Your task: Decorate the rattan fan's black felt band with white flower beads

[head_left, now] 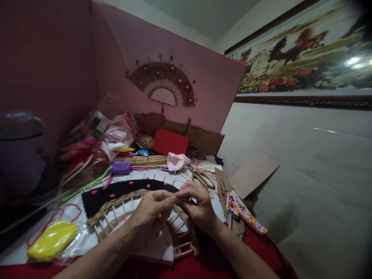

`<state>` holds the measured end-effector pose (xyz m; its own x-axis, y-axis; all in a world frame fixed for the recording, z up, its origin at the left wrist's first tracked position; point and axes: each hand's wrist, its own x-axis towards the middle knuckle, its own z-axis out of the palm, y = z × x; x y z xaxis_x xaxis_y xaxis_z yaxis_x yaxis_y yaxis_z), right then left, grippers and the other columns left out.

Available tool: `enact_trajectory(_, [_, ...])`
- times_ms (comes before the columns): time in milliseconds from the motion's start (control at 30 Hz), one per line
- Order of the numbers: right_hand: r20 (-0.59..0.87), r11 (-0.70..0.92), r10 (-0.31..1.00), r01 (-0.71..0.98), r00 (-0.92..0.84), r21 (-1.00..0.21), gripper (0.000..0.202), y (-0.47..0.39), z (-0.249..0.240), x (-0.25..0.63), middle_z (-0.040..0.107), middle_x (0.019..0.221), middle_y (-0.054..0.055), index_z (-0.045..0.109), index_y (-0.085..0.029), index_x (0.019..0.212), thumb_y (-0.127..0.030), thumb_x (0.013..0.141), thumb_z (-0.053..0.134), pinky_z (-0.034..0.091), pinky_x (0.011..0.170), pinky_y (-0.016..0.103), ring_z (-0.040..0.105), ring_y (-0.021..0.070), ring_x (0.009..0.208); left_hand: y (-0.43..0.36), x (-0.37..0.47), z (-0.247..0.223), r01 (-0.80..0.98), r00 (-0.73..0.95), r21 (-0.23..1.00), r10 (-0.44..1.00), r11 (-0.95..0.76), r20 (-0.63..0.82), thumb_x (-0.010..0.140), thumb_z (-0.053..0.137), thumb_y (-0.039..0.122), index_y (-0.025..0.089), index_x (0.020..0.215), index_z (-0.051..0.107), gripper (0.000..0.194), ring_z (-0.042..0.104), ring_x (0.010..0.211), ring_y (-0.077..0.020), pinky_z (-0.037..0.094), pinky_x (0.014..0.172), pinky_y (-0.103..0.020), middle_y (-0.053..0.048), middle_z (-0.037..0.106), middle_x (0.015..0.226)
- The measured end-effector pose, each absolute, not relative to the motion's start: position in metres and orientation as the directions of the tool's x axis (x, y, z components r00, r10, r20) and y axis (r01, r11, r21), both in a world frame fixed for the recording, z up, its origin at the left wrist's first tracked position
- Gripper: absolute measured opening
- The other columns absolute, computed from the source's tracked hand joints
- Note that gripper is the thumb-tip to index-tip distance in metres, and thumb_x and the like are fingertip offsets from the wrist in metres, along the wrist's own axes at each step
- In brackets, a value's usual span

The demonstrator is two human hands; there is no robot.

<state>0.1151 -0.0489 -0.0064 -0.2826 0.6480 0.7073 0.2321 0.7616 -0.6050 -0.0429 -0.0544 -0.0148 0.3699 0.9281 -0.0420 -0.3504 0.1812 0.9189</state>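
My left hand (154, 209) and my right hand (202, 207) meet above a fan-shaped craft piece, fingertips pinched together. Whatever lies between the fingers is too small or hidden to make out. Below them, the fan's black cloth band (122, 190) carries several small red dots. Woven twine (100, 217) runs under that band across thin wooden sticks. At the fan's base, pale cloth with red spots (162, 246) shows beneath my left forearm. My hands cover part of the fan's middle and right side.
Gold-handled scissors (203, 179) lie behind my right hand. A flower-patterned glue gun (247, 217) rests at the right. Yellow clay (52, 240) in plastic sits front left, a purple packet (121, 167) farther back. A finished fan (162, 81) hangs on the pink board.
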Motion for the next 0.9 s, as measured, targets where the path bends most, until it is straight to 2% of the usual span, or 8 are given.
enact_trajectory(67, [0.701,0.764,0.645,0.223,-0.305,-0.606,0.016,-0.0487,-0.0076,0.1163,0.055,0.074,0.002,0.069,-0.02,0.084,-0.014,0.08,0.056,0.043,0.06,0.025,0.054,0.0126,0.068,-0.0541,-0.0439,-0.0139,-0.368,0.367,0.911,0.929,0.184,-0.039,0.061,0.074,0.036,0.012,0.064,0.059,0.029,0.031,0.037,-0.0026,0.018,0.037,-0.017,0.004,0.047,0.045])
enact_trajectory(167, [0.675,0.727,0.687,0.237,-0.269,-0.645,0.019,-0.0478,-0.009,0.1195,0.056,0.076,0.003,0.067,-0.022,0.094,-0.017,0.083,0.053,0.044,0.058,0.025,0.055,0.0131,0.07,-0.0548,-0.0429,-0.011,-0.42,0.38,0.883,0.924,0.21,-0.039,0.064,0.072,0.037,0.013,0.066,0.056,0.029,0.034,0.039,-0.0027,0.02,0.038,-0.016,0.003,0.05,0.051])
enact_trajectory(367, [0.646,0.677,0.735,0.282,-0.206,-0.68,0.014,-0.0469,-0.0086,0.1225,0.059,0.078,0.003,0.067,-0.021,0.09,-0.022,0.083,0.055,0.043,0.058,0.024,0.055,0.0131,0.07,-0.0569,-0.0419,-0.007,-0.423,0.389,0.873,0.919,0.245,-0.069,0.072,0.063,0.045,0.014,0.057,0.049,0.037,0.024,0.036,-0.0021,0.013,0.035,-0.017,0.007,0.035,0.043])
enact_trajectory(467, [0.671,0.702,0.71,0.304,-0.215,-0.644,0.013,-0.0475,-0.0075,0.1215,0.059,0.077,0.003,0.067,-0.02,0.088,-0.02,0.083,0.056,0.043,0.059,0.024,0.054,0.0128,0.07,-0.0549,-0.0439,-0.0091,-0.396,0.394,0.893,0.918,0.216,-0.047,0.068,0.068,0.042,0.012,0.07,0.059,0.031,0.022,0.035,-0.0013,0.01,0.035,-0.018,0.006,0.043,0.046])
enact_trajectory(567, [0.706,0.738,0.668,0.328,-0.235,-0.59,0.013,-0.0483,-0.0062,0.1203,0.059,0.076,0.003,0.067,-0.019,0.088,-0.016,0.082,0.056,0.042,0.061,0.025,0.054,0.0127,0.069,-0.052,-0.0452,-0.0118,-0.401,0.393,0.891,0.918,0.214,-0.044,0.064,0.073,0.037,0.012,0.084,0.061,0.034,0.026,0.036,-0.001,0.011,0.036,-0.018,0.003,0.053,0.054])
enact_trajectory(733, [0.726,0.768,0.632,0.34,-0.27,-0.543,0.013,-0.0495,-0.0053,0.1194,0.058,0.073,0.003,0.067,-0.019,0.087,-0.016,0.081,0.056,0.041,0.059,0.025,0.052,0.0125,0.066,-0.0505,-0.0452,-0.0137,-0.423,0.375,0.886,0.927,0.19,-0.019,0.056,0.078,0.035,0.015,0.066,0.051,0.036,0.033,0.037,-0.0029,0.016,0.037,-0.016,0.005,0.049,0.044])
enact_trajectory(800, [0.723,0.771,0.631,0.333,-0.283,-0.543,0.012,-0.0495,-0.0059,0.1197,0.056,0.072,0.002,0.067,-0.019,0.086,-0.017,0.081,0.056,0.04,0.057,0.025,0.051,0.0122,0.064,-0.0513,-0.0452,-0.0127,-0.393,0.383,0.9,0.923,0.188,-0.026,0.059,0.075,0.042,0.015,0.061,0.048,0.038,0.029,0.034,-0.0024,0.014,0.036,-0.016,0.005,0.048,0.041])
enact_trajectory(900, [0.709,0.772,0.633,0.326,-0.311,-0.546,0.013,-0.0499,-0.0063,0.1202,0.056,0.072,0.002,0.066,-0.019,0.088,-0.017,0.082,0.055,0.04,0.057,0.025,0.051,0.0121,0.063,-0.0531,-0.0452,-0.0102,-0.312,0.392,0.933,0.919,0.181,-0.047,0.068,0.063,0.054,0.013,0.062,0.053,0.042,0.026,0.03,-0.002,0.012,0.034,-0.018,0.002,0.051,0.042])
